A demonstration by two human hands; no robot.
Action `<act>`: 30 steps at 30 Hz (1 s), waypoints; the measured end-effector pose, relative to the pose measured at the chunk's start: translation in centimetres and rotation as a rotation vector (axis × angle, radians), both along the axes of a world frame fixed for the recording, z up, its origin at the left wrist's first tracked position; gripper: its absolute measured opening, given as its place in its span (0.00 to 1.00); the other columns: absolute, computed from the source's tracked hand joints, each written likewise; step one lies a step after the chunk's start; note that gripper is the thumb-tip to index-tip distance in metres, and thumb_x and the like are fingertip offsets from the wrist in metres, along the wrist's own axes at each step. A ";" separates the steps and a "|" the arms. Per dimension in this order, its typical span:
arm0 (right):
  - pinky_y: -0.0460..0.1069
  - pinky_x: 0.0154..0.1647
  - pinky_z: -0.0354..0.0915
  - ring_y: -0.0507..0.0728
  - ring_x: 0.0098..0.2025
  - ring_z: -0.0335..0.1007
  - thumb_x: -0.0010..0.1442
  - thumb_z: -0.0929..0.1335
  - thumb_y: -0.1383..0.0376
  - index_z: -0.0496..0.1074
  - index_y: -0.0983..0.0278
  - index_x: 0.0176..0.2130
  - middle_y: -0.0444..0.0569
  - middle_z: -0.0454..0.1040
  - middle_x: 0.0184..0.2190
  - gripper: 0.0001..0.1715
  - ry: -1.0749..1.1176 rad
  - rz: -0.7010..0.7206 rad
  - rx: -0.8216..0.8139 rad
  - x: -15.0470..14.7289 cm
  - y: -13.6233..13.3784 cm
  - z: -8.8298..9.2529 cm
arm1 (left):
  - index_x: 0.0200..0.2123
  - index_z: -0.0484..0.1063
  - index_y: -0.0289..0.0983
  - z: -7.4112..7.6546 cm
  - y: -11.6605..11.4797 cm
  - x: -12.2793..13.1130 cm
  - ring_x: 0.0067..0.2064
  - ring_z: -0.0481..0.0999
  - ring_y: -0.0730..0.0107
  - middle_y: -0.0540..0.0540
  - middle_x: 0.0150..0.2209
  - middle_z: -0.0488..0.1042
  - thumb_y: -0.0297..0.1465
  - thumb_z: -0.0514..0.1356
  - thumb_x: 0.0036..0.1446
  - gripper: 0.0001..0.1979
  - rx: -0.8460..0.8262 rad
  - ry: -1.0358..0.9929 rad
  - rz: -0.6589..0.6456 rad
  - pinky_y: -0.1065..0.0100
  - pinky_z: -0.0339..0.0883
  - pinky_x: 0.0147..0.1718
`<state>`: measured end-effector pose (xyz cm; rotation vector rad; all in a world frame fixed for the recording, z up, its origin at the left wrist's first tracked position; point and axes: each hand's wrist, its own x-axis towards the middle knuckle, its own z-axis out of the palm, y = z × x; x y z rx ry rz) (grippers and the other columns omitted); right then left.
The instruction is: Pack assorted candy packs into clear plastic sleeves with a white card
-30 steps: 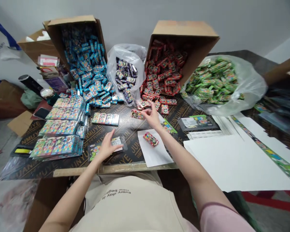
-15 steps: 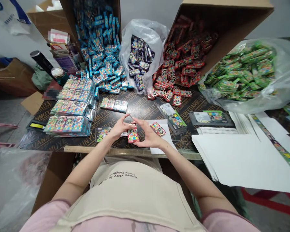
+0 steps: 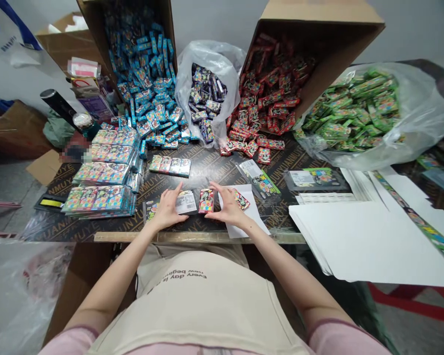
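A small red candy packet [image 3: 206,201] stands out between my two hands. The thumb and fingers of my right hand [image 3: 230,206] close on its two ends from the right. My left hand [image 3: 167,209] is open, thumb and fingers apart, and holds nothing. Beside and partly under it lies a black and green printed pouch [image 3: 150,211] with a white label [image 3: 186,202]. A second red packet [image 3: 241,199] rests on a white sheet [image 3: 257,217], partly hidden behind my right hand. Beyond the left hand lies a row of candy packets [image 3: 170,165].
Wrapped packet sets [image 3: 99,199] are stacked at left. Behind are blue packets [image 3: 151,98], a clear bag [image 3: 183,64] of purple ones, a carton [image 3: 318,12] of red ones and green packets [image 3: 355,108] in a bag. White card sheets [image 3: 373,241] overhang the right front edge.
My left hand has let go of the red packet and moved left, its fingers opening. The right hand keeps the packet near the same spot. The whole view has shifted slightly.
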<state>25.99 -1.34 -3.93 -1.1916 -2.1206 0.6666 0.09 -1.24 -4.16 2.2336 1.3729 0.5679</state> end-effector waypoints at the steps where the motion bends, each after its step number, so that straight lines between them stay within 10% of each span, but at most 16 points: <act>1: 0.65 0.61 0.50 0.68 0.60 0.62 0.46 0.77 0.51 0.45 0.57 0.67 0.57 0.65 0.60 0.61 0.036 0.055 -0.034 0.0 -0.2 0.3 | 0.69 0.32 0.42 0.3 0.1 0.0 0.59 0.65 0.53 0.42 0.56 0.67 0.32 0.70 0.41 0.61 0.005 -0.016 -0.008 0.48 0.46 0.63; 15: 0.63 0.63 0.50 0.66 0.59 0.63 0.42 0.78 0.50 0.49 0.59 0.67 0.57 0.67 0.58 0.62 0.114 0.013 -0.048 -0.2 0.0 1.2 | 0.68 0.43 0.41 1.5 0.4 0.1 0.59 0.65 0.47 0.41 0.54 0.72 0.36 0.73 0.37 0.60 -0.078 -0.158 0.014 0.48 0.54 0.59; 30: 0.59 0.65 0.43 0.61 0.57 0.65 0.38 0.79 0.53 0.52 0.58 0.65 0.50 0.72 0.51 0.62 0.269 0.040 -0.123 1.2 0.5 1.6 | 0.69 0.33 0.45 0.8 0.8 0.6 0.57 0.71 0.53 0.40 0.54 0.73 0.38 0.73 0.40 0.63 -0.259 -0.281 -0.026 0.47 0.58 0.59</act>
